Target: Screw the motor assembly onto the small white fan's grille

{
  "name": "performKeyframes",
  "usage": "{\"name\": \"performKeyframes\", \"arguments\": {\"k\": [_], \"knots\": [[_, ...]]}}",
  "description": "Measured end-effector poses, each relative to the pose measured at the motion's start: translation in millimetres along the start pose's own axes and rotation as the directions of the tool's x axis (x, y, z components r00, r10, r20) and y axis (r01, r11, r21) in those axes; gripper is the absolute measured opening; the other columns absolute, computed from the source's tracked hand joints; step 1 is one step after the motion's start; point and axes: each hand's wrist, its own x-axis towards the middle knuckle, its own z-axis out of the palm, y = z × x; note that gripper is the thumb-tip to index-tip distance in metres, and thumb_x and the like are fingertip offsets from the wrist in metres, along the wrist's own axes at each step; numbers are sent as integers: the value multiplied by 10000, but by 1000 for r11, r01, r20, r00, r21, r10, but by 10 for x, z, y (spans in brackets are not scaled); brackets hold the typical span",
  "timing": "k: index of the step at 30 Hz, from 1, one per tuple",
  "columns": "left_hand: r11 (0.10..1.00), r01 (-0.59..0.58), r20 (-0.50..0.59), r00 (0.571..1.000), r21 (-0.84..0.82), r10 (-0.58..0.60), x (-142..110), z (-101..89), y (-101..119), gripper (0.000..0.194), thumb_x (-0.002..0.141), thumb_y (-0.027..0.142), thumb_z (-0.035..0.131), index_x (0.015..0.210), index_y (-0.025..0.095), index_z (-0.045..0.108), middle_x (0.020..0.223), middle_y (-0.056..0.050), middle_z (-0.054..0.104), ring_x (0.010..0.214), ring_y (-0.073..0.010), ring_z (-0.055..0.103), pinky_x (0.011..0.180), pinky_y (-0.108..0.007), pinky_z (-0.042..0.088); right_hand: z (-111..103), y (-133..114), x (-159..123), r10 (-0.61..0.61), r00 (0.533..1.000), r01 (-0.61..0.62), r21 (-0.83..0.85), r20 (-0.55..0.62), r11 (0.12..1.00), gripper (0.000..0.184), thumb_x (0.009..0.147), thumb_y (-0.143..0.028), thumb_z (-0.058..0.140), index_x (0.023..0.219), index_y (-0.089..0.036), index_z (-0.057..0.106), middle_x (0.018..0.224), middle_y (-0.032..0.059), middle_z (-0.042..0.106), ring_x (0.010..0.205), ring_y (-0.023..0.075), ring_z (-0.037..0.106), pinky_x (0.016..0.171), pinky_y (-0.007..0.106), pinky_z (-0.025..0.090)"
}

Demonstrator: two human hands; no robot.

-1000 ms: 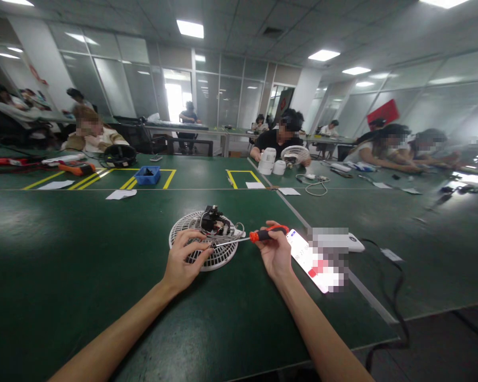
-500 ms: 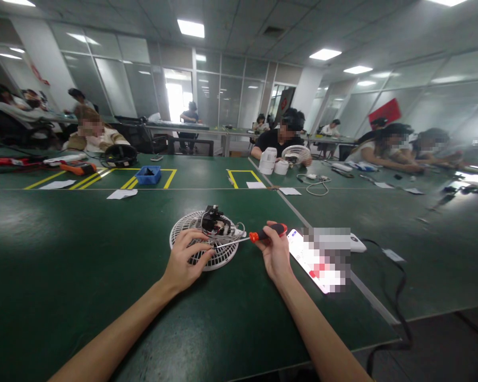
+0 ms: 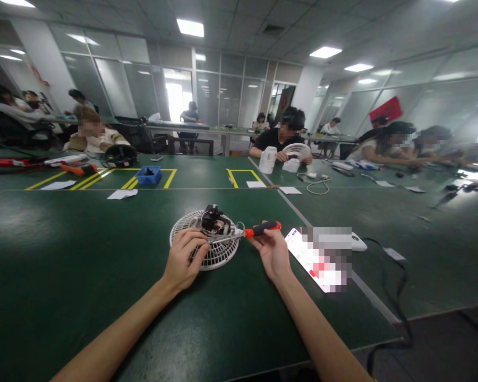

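A round white fan grille [image 3: 219, 259] lies on the green table in front of me, with a dark motor [image 3: 214, 216] and several wires on top of it. My right hand [image 3: 274, 253] holds a screwdriver [image 3: 263, 229] by its black and red handle, the shaft pointing left across the grille. My left hand [image 3: 184, 258] rests at the grille's near left side. Its thumb and fingers are pinched together at the screwdriver's tip; whatever is between them is too small to make out.
Right of my right hand lies a lit phone [image 3: 302, 253], beside a white device [image 3: 357, 242] with a black cable [image 3: 402, 286]. A blue bin [image 3: 148, 175] and paper slips [image 3: 122, 194] are farther off. Across the table a person [image 3: 276, 139] handles another fan [image 3: 297, 152].
My right hand has shifted the screwdriver left, and its shaft now lies flatter, with the tip deeper at my left fingers. My left fingers have drawn closer together.
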Motion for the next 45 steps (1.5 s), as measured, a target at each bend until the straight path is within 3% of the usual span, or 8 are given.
{"name": "performKeyframes", "arguments": {"k": [12,25,30,37,40,45], "knots": [[999,24,5,1000,-31,-24,-11,17,-8,161,1002,150,521,960,205,666,958,-36,724,1060,-211,618,987,-420,487,79,-2,-60,2,1000,-2,-13,-17,1000,373,630,-273,823,930,-254,601,777,-66,685,693,150,689,749,370,648],[999,-28,0,1000,-16,28,-4,12,21,95,968,150,568,990,205,643,978,-42,711,1055,-218,630,1006,-424,491,74,19,-47,31,998,-31,2,-62,1000,419,608,-270,852,885,-248,539,737,-73,688,645,141,700,709,316,637],[999,-35,0,999,-20,35,-19,6,39,113,978,142,538,1019,201,625,991,-51,698,1069,-220,622,990,-411,490,93,12,-64,29,997,-30,-11,-75,1000,557,588,-283,887,1026,-276,543,723,-100,681,604,139,707,645,284,631],[997,-77,5,997,-29,77,-22,2,59,113,974,115,530,974,198,607,914,-38,691,1027,-215,623,975,-408,474,103,17,-68,57,994,-69,-132,-95,989,582,577,-423,933,977,-260,543,633,-78,669,460,113,634,440,185,534],[996,-80,-6,997,-37,80,-18,5,76,123,972,108,517,931,195,594,873,-35,677,987,-210,629,949,-403,476,96,31,-69,80,993,-96,-184,-90,978,555,590,-490,916,927,-250,545,589,-70,648,428,115,603,394,186,501],[997,-76,-32,997,-28,75,-10,10,79,144,976,107,500,916,194,598,869,-39,673,956,-204,627,933,-391,483,82,33,-66,66,995,-72,-94,-68,993,383,633,-438,829,847,-232,586,711,-34,688,607,158,678,497,263,595]]}}
